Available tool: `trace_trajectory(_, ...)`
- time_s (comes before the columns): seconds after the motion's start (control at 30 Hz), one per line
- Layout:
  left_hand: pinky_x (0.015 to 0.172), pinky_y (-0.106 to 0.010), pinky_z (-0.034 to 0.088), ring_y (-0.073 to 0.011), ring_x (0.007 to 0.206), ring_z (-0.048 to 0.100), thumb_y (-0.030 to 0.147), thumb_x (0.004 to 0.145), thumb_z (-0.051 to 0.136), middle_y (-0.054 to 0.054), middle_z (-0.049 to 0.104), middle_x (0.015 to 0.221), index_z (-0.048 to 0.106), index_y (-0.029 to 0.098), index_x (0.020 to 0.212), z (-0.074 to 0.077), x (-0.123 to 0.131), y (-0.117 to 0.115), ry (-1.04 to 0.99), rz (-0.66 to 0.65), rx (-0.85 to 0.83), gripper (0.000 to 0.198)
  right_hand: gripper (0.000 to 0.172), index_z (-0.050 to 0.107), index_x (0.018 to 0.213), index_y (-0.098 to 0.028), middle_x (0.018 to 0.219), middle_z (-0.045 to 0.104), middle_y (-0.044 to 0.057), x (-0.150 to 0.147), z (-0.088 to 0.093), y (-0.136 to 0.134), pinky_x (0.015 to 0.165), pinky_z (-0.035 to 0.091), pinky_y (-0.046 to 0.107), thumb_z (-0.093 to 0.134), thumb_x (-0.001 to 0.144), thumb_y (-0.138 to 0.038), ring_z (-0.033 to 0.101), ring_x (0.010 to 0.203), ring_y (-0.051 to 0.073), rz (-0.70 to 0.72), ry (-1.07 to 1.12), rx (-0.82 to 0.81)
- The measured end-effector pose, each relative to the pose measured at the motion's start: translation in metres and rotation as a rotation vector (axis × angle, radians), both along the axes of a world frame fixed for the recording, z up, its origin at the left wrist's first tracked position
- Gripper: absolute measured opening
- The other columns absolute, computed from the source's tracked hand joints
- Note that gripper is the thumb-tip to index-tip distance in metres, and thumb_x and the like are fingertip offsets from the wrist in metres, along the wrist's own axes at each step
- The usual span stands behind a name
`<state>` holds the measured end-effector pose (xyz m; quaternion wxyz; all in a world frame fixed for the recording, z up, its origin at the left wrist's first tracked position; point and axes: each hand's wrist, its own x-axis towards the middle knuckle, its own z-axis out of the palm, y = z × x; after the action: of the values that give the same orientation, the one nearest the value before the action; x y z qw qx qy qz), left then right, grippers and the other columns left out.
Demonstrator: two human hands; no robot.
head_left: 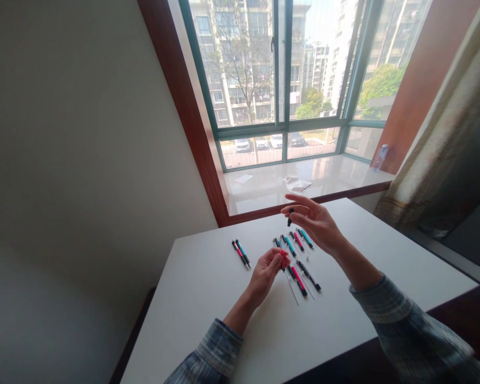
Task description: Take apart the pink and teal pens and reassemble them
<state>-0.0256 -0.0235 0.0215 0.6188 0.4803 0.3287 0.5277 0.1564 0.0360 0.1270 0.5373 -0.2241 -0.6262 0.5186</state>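
My left hand [269,268] is closed around a pink pen part [283,258] just above the white table [208,288]. My right hand [314,221] is raised higher, pinching a small black pen piece [290,215] between thumb and fingers, the other fingers spread. Under the hands lie several pens in a row [296,241], pink, teal and black. A pink-and-black pen [298,280] and a black pen [309,275] lie on clear wrappers nearer me. Two more pens [241,253] rest apart to the left.
A wide window sill [296,184] runs behind the table, with a crumpled white cloth [297,184] and a plastic bottle [380,157] on it. A curtain [444,144] hangs at the right. A plain wall stands at the left.
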Motion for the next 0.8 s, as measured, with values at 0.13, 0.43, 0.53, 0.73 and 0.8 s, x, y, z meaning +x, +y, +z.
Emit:
trace_trajectory(0.13,0.086,-0.033,0.046,-0.0186,0.084,0.06,0.051,0.087,0.073,-0.007,0.067,0.088,0.071,0.015,0.098,-0.002,-0.008,0.003,0.093,0.055,0.055,0.038,0.047,0.058,0.123,-0.025,0.111,0.075,0.009,0.029,-0.017,-0.004,0.083,0.058,0.038,0.077,0.084,-0.044,0.071,0.093,0.022,-0.248,-0.048,-0.007)
trace_trajectory(0.43,0.076,-0.03,0.048,-0.0199,0.081,0.064,0.05,0.088,0.071,-0.007,0.071,0.086,0.073,0.016,0.096,0.009,-0.016,-0.004,0.298,0.203,0.108,0.035,0.02,0.063,0.099,-0.023,0.086,0.073,0.003,0.069,-0.129,-0.031,0.066,0.054,0.033,0.067,0.082,-0.032,0.069,0.066,0.019,-0.514,-0.843,-0.065)
trace_trajectory(0.53,0.074,-0.029,0.047,-0.0195,0.08,0.064,0.048,0.087,0.072,-0.007,0.071,0.086,0.073,0.016,0.095,0.01,-0.017,-0.006,0.309,0.199,0.107,0.033,0.025,0.062,0.106,-0.023,0.088,0.072,0.003,0.067,-0.137,-0.032,0.065,0.051,0.032,0.065,0.083,-0.034,0.067,0.066,0.019,-0.552,-0.904,-0.017)
trace_trajectory(0.73,0.07,-0.027,0.045,-0.0175,0.076,0.061,0.048,0.088,0.071,-0.005,0.069,0.08,0.073,0.016,0.094,0.01,-0.014,-0.007,0.307,0.148,0.09,0.033,0.026,0.062,0.109,-0.024,0.081,0.07,0.002,0.069,-0.143,-0.046,0.066,0.047,0.032,0.062,0.085,-0.034,0.066,0.069,0.021,-0.655,-0.996,0.014)
trace_trajectory(0.8,0.069,-0.027,0.044,-0.0171,0.075,0.059,0.048,0.088,0.071,-0.004,0.067,0.078,0.073,0.016,0.093,0.01,-0.012,-0.007,0.308,0.147,0.09,0.033,0.024,0.062,0.108,-0.025,0.08,0.07,0.001,0.068,-0.146,-0.05,0.066,0.046,0.032,0.06,0.086,-0.032,0.066,0.069,0.021,-0.669,-0.997,0.013)
